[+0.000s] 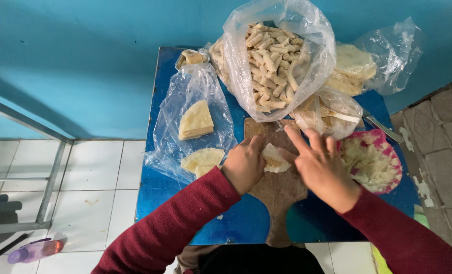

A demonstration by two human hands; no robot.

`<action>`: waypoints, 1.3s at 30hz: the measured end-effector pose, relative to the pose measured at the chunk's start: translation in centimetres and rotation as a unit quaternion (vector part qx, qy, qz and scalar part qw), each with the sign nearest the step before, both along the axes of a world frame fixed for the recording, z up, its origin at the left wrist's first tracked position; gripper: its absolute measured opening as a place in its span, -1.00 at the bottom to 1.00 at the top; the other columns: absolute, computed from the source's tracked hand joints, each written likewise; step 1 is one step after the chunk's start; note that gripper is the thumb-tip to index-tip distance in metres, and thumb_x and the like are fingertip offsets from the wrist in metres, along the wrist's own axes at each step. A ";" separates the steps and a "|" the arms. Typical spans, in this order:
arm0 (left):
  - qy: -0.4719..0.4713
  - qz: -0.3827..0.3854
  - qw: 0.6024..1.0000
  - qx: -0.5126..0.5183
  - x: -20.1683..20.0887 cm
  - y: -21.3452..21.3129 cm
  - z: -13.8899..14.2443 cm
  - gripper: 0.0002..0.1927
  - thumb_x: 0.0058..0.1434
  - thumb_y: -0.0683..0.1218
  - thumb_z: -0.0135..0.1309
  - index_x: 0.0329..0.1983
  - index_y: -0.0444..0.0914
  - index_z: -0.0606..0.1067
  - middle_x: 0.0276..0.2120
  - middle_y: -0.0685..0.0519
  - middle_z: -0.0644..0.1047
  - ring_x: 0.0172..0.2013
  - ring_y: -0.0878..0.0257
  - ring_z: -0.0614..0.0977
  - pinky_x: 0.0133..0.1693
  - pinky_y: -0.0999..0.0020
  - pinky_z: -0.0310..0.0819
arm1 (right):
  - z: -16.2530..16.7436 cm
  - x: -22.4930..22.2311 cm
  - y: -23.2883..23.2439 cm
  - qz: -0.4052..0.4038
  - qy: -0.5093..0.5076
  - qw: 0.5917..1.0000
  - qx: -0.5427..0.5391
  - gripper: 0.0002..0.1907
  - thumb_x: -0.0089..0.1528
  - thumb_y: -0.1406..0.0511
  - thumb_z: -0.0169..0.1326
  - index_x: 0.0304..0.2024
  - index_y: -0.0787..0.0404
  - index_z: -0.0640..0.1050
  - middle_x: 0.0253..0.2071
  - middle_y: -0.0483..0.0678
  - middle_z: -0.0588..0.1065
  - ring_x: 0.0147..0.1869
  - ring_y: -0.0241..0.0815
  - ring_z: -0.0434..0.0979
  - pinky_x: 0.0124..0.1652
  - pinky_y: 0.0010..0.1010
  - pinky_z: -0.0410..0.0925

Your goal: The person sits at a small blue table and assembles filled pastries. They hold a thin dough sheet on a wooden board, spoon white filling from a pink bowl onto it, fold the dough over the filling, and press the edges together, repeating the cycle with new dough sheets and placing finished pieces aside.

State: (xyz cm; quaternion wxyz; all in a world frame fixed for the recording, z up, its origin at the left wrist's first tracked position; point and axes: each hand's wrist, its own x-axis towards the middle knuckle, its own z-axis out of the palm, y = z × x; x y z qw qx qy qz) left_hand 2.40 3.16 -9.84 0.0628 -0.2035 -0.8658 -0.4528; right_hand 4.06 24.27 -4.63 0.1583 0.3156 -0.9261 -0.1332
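Note:
A pale wrapper with filling [275, 158] lies on a wooden cutting board [280, 193] at the middle of a small blue table [157, 187]. My left hand [243, 165] pinches its left side, fingers curled over the edge. My right hand [321, 165] presses on its right side with the fingers spread and pointing forward. Both sleeves are dark red. Directly behind the board stands a big clear plastic bag full of finished rolls [272, 63]. A pink bowl of pale filling [373, 161] sits just right of my right hand.
A clear bag with folded wrappers [196, 120] lies on the table's left half. More bagged wrappers [355, 66] lie at the back right, with a knife [383, 128] near the right edge. White floor tiles and a purple bottle [35, 249] are at lower left.

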 end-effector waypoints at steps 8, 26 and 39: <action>-0.003 0.011 1.000 0.007 0.6 0.3 0.3 -0.59 0.16 -0.20 0.07 0.10 -0.37 0.43 -0.16 -0.30 0.58 -0.22 -0.23 0.64 -0.17 -0.01 0.56 | -0.5 -0.1 -0.2 0.020 -0.041 0.998 -0.042 -0.29 0.06 0.42 0.04 0.23 -0.28 0.54 0.40 -0.02 0.27 0.22 0.07 0.24 0.03 -0.07 0.16; 0.008 -0.019 0.999 0.045 1.0 0.2 1.4 -0.61 0.22 -0.18 0.01 0.13 -0.32 0.45 -0.21 -0.28 0.60 -0.29 -0.18 0.66 -0.23 0.02 0.56 | -2.0 2.3 -0.2 -0.042 -0.087 0.936 -0.339 -0.85 0.06 0.31 0.29 -0.37 0.16 0.56 -0.23 -0.06 0.49 -0.05 0.02 0.45 -0.03 -0.14 0.21; 0.024 -0.057 0.998 0.023 0.3 0.5 0.7 -0.61 0.21 -0.21 0.04 0.13 -0.31 0.41 -0.24 -0.22 0.60 -0.27 -0.17 0.64 -0.17 0.02 0.53 | -1.6 1.6 -1.2 0.003 -0.157 0.862 -0.483 -0.81 0.22 0.45 0.16 -0.12 0.25 0.51 -0.21 -0.09 0.61 -0.15 -0.11 0.64 -0.19 -0.32 0.43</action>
